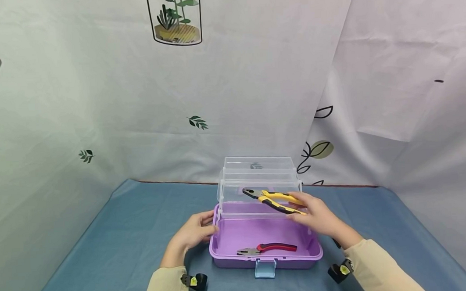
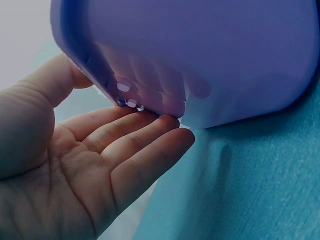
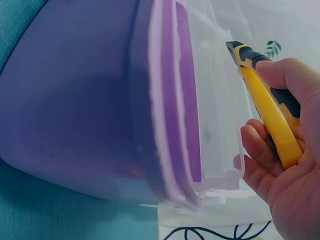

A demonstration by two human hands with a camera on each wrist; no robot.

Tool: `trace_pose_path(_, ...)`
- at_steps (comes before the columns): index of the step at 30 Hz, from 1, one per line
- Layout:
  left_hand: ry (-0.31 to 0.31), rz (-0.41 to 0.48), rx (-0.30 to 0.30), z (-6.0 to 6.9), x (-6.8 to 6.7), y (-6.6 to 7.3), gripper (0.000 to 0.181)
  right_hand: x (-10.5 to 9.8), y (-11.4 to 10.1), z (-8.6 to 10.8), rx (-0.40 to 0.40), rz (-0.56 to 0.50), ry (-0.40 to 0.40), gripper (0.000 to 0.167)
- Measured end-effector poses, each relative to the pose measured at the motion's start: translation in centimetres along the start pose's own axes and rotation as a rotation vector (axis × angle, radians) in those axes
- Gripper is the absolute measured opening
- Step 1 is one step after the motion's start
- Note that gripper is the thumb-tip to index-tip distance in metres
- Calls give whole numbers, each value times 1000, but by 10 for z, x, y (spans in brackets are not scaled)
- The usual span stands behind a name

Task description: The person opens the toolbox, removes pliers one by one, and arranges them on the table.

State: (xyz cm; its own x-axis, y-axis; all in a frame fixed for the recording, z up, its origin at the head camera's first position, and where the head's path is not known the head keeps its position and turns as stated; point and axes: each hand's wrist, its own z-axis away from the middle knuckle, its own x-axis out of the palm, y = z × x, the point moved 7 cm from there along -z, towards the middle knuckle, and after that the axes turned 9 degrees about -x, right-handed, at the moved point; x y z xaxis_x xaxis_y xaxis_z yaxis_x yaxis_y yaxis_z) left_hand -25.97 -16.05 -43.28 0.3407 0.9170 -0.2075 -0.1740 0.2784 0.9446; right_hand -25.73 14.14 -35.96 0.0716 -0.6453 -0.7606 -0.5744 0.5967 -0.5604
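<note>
My right hand [image 1: 317,213] holds the yellow-and-black handles of combination pliers [image 1: 271,198] above a purple toolbox [image 1: 231,233], their metal nose pointing left. In the right wrist view, thumb and fingers lie around the pliers' handles [image 3: 272,117]. At the toolbox's left side is my left hand [image 1: 195,231]. The left wrist view shows its fingers [image 2: 150,150] nearly straight against the outer wall [image 2: 145,75], with the thumb at the rim. Red-and-black pliers [image 1: 268,248] lie inside the box near its front wall.
The clear lid [image 1: 258,166] stands raised at the back of the toolbox. A light blue latch [image 1: 265,269] hangs from the front. Blue cloth [image 1: 123,239] covers the table, and a printed white curtain [image 1: 253,74] hangs behind it.
</note>
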Motion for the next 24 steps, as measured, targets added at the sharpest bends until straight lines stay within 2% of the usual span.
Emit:
trace_pose_path(14, -21, 8, 16, -1, 1, -1, 66, -13, 1, 18, 13, 94, 104, 64)
trace_pose_path(24, -20, 7, 8, -1, 1, 0, 65, -17, 6, 28, 66, 79, 139, 64)
